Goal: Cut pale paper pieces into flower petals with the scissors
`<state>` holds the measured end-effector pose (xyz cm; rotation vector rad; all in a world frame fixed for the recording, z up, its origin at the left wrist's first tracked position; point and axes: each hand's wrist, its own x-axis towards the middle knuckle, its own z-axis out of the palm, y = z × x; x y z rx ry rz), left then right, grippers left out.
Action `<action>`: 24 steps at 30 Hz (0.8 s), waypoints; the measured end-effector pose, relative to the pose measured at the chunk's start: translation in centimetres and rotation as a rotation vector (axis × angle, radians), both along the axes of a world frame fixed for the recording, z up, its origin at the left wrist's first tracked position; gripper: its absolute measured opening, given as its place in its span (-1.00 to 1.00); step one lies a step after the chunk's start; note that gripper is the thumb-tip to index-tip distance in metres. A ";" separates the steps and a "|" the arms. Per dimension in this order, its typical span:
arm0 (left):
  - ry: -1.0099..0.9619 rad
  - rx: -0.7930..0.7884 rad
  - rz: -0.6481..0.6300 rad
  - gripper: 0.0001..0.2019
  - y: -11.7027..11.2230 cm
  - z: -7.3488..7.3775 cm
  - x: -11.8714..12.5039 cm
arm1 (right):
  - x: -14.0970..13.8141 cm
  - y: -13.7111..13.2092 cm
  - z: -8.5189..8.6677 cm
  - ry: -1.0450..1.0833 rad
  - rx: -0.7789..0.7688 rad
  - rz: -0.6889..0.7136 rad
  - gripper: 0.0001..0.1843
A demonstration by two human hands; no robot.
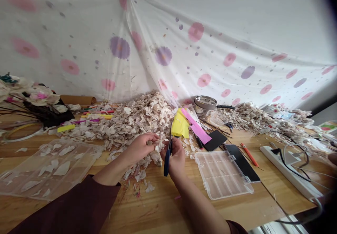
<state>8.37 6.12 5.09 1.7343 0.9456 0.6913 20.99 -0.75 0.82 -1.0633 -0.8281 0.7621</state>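
My right hand point(176, 158) is closed around a pair of scissors point(166, 162) with dark blue handles, the blades pointing up and away from me. Close beside it on the left, my left hand point(142, 144) pinches a small whitish, petal-like piece point(159, 145) between thumb and fingers. The fingertips of both hands nearly meet at this piece. Behind and left of the hands rises a big heap of similar cream-coloured scraps point(142, 116). Just past the scissors lie a yellow paper piece point(180, 123) and a pink paper strip point(197, 126).
On the left lies a clear compartment tray point(91, 152) with pale pieces; another clear compartment box point(223, 188) lies right, beside a dark phone point(243, 164). A white power strip point(289, 172) with cables runs along the right. Metal bowls point(205, 102) stand at the back.
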 end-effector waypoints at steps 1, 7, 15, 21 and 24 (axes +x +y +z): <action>0.008 -0.003 -0.002 -0.85 0.0 0.0 -0.1 | 0.1 0.0 -0.1 -0.008 0.005 -0.011 -0.53; 0.051 0.050 -0.029 -0.88 0.1 0.2 0.0 | 0.4 -0.3 -0.1 -0.049 0.046 -0.032 -0.54; 0.055 -0.039 -0.114 -0.83 -0.3 0.4 0.2 | 0.4 -0.3 0.6 -0.033 0.045 -0.035 -0.67; 0.009 -0.118 -0.106 -0.83 -0.6 0.6 0.1 | 0.6 -0.3 0.8 -0.040 0.035 -0.069 -0.69; 0.000 -0.134 -0.087 -0.83 -0.6 0.6 0.2 | 0.9 -0.3 1.0 -0.028 0.025 -0.109 -0.69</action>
